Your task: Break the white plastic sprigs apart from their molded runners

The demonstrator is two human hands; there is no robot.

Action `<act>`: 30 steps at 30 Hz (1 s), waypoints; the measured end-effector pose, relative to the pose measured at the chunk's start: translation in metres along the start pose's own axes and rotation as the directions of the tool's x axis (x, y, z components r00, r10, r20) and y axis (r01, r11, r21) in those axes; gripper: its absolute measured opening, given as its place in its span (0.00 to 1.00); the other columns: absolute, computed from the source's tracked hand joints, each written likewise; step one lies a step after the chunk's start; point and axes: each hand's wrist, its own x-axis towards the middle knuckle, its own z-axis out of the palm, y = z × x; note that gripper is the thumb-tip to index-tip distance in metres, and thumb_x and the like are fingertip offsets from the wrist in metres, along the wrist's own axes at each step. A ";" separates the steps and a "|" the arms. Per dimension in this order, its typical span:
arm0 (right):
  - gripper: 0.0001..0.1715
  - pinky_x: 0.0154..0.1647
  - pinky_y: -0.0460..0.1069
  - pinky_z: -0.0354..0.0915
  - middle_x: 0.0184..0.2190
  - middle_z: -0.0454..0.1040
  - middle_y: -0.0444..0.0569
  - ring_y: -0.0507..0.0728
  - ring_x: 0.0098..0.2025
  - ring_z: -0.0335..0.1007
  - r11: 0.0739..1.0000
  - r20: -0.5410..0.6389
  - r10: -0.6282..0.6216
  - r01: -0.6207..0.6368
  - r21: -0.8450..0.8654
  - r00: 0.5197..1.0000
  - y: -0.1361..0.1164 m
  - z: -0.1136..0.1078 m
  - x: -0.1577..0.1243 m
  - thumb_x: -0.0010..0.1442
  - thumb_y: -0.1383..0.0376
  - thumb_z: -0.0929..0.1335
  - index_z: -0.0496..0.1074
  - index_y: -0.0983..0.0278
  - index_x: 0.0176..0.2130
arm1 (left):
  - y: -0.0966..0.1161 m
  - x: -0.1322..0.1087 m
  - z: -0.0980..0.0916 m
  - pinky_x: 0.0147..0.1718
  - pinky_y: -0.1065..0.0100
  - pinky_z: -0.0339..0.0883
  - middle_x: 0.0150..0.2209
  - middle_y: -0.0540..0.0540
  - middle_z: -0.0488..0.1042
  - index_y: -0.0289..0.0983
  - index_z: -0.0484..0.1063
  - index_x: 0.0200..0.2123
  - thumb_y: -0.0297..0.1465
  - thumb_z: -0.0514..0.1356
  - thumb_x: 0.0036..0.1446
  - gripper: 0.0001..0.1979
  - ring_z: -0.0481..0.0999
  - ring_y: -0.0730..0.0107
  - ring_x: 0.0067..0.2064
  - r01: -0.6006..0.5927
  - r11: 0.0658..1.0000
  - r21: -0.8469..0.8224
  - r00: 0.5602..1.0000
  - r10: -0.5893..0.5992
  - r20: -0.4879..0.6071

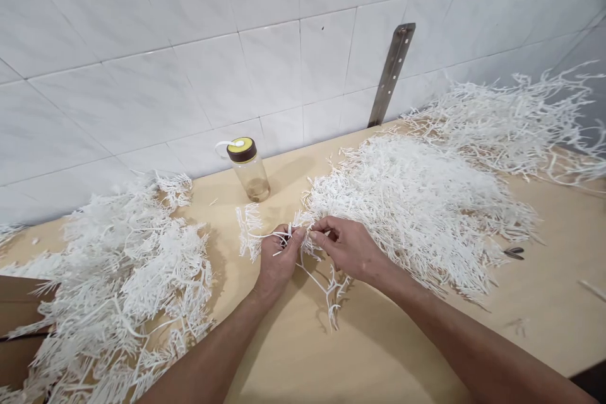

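Observation:
My left hand (pixel 279 262) and my right hand (pixel 348 246) meet over the middle of a wooden table (pixel 369 347). Both pinch the same white plastic branched sprig (pixel 326 290), whose twigs spread left to a tuft (pixel 249 230) and down toward me. The fingertips of the two hands nearly touch at the sprig's stem. Right behind my right hand lies a big heap of the same white sprigs (pixel 426 202). A second heap (pixel 127 290) lies to the left of my left forearm.
A clear bottle with a brown and yellow lid (pixel 250 169) stands near the white tiled wall. A metal strip (pixel 392 72) leans on the wall. Small scissors (pixel 514 253) lie at the right. A cardboard edge (pixel 19 309) shows far left.

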 end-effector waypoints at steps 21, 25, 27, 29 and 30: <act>0.06 0.30 0.46 0.58 0.25 0.72 0.44 0.52 0.27 0.64 0.964 -0.074 -0.163 0.142 -0.225 0.984 0.004 0.006 0.002 0.58 0.68 0.65 0.70 0.63 0.30 | -0.005 0.003 -0.005 0.25 0.71 0.55 0.20 0.53 0.63 0.36 0.66 0.23 0.45 0.62 0.55 0.19 0.61 0.74 0.24 -0.059 0.982 0.181 0.986 0.030 0.162; 0.07 0.31 0.46 0.58 0.27 0.73 0.45 0.53 0.29 0.65 0.936 -0.031 -0.189 0.171 -0.307 0.981 0.004 0.007 0.001 0.59 0.69 0.64 0.70 0.64 0.30 | -0.002 0.005 -0.006 0.25 0.71 0.54 0.20 0.54 0.62 0.37 0.64 0.24 0.44 0.61 0.55 0.18 0.60 0.74 0.24 -0.052 0.985 0.163 0.972 0.013 0.234; 0.07 0.31 0.47 0.57 0.31 0.73 0.49 0.54 0.30 0.65 0.877 -0.020 -0.249 0.217 -0.428 0.968 0.006 0.009 0.002 0.60 0.70 0.63 0.70 0.65 0.32 | -0.001 0.005 -0.006 0.24 0.71 0.54 0.20 0.54 0.62 0.37 0.63 0.24 0.43 0.62 0.54 0.18 0.60 0.74 0.24 -0.024 0.989 0.144 0.965 -0.015 0.262; 0.08 0.30 0.48 0.56 0.33 0.73 0.52 0.54 0.30 0.65 0.822 -0.030 -0.264 0.209 -0.530 0.964 0.010 0.009 0.005 0.61 0.72 0.61 0.70 0.67 0.34 | -0.001 0.004 -0.004 0.25 0.71 0.55 0.21 0.53 0.63 0.37 0.64 0.24 0.43 0.62 0.53 0.17 0.61 0.74 0.24 0.001 0.990 0.140 0.959 -0.041 0.282; 0.09 0.29 0.48 0.56 0.33 0.72 0.53 0.54 0.29 0.64 0.815 -0.058 -0.256 0.183 -0.550 0.965 0.011 0.007 0.007 0.60 0.73 0.61 0.69 0.67 0.34 | -0.001 0.003 -0.004 0.25 0.71 0.55 0.21 0.52 0.64 0.36 0.65 0.24 0.42 0.62 0.53 0.16 0.61 0.73 0.25 0.004 0.989 0.146 0.958 -0.046 0.283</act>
